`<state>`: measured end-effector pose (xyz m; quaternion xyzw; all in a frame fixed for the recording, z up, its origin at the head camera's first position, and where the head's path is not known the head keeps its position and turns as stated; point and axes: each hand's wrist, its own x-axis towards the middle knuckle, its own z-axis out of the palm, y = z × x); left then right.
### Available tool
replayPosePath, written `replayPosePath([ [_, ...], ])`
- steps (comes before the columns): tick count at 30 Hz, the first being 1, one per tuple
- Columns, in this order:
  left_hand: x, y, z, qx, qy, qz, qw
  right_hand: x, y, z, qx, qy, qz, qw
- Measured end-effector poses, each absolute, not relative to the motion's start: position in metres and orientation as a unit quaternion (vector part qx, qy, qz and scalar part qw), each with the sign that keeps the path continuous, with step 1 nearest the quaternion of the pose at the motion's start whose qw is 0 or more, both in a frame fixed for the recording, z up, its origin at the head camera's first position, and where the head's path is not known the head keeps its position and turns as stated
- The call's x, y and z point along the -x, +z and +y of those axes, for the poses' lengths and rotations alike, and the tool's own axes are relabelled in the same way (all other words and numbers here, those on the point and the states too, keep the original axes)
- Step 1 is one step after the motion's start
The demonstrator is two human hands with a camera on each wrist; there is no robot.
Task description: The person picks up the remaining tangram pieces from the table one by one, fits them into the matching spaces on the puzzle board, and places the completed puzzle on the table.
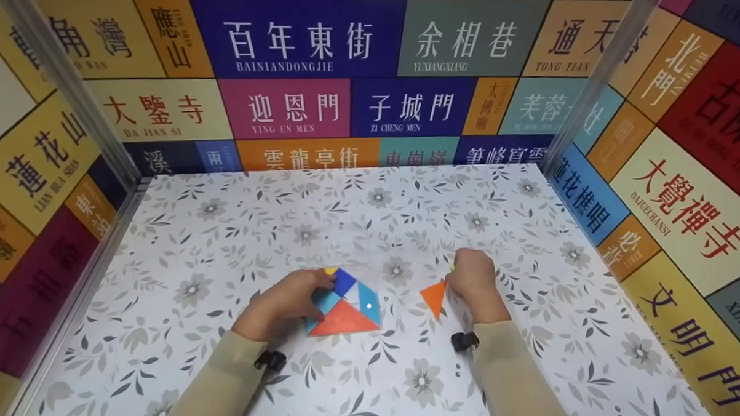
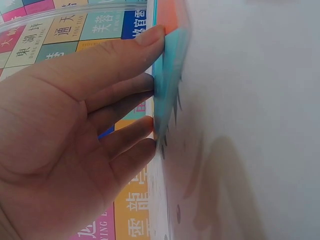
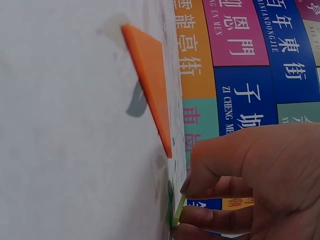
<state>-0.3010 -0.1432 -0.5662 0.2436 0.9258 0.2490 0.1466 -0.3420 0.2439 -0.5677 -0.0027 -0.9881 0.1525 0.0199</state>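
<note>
On the table (image 1: pixel 405 342), the left hand (image 1: pixel 290 297) touches a tray (image 1: pixel 353 292), fingers relaxed (red triangle (image 1: pixel 344 321) inside, long side nearest). Open room separates it from an orange triangle (image 1: pixel 434 297), pointing nearward beside the right hand (image 1: pixel 474 278), which pinches a green piece (image 3: pixel 178 210).

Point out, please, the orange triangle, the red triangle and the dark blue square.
Orange triangle (image 3: pixel 154 82), right wrist view: middle of its flat face.
Red triangle (image 1: pixel 344 321), head view: middle of its upper face.
Dark blue square (image 1: pixel 345 283), head view: middle of its upper face.
</note>
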Motion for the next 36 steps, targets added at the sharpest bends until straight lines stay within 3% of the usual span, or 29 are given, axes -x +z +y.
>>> replayPosePath([
  [22, 0.3, -0.566, -0.144, -0.232, 0.26, 0.926, 0.146, 0.341, -0.561, 0.249, 0.056, 0.189, -0.979, 0.045],
  [29, 0.3, -0.566, -0.147, -0.269, 0.253, 0.92, 0.129, 0.343, -0.563, 0.257, 0.047, 0.176, -0.979, 0.09],
  [36, 0.3, -0.565, -0.143, -0.252, 0.253, 0.924, 0.138, 0.344, -0.561, 0.262, 0.064, 0.192, -0.977, 0.07],
])
